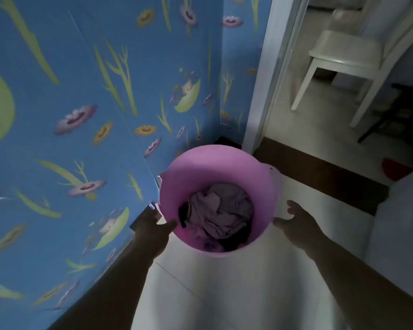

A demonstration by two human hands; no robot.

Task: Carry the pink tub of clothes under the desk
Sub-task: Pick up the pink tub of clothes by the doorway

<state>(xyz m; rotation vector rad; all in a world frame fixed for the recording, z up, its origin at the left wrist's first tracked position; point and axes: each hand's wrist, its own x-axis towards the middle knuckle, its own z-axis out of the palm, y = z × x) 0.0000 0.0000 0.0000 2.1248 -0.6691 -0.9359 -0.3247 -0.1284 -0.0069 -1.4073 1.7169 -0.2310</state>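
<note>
Dim room corner, blue flowered wallpaper [81,91], pale tiled floor [224,294]. Round pink plastic tub [215,167] of crumpled clothes [218,213] stands between both hands' fingers. Left hand [153,226]: thumb on rim, fingers hidden, grip unclear. Right hand [296,220]: spread, thumb touching wall. Best grab both side handles evenly. No desk visible; white chair [339,58] beyond doorway.

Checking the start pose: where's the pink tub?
Head view, lower centre: pink tub on the floor beside the blue wallpapered wall, between both hands.
</note>
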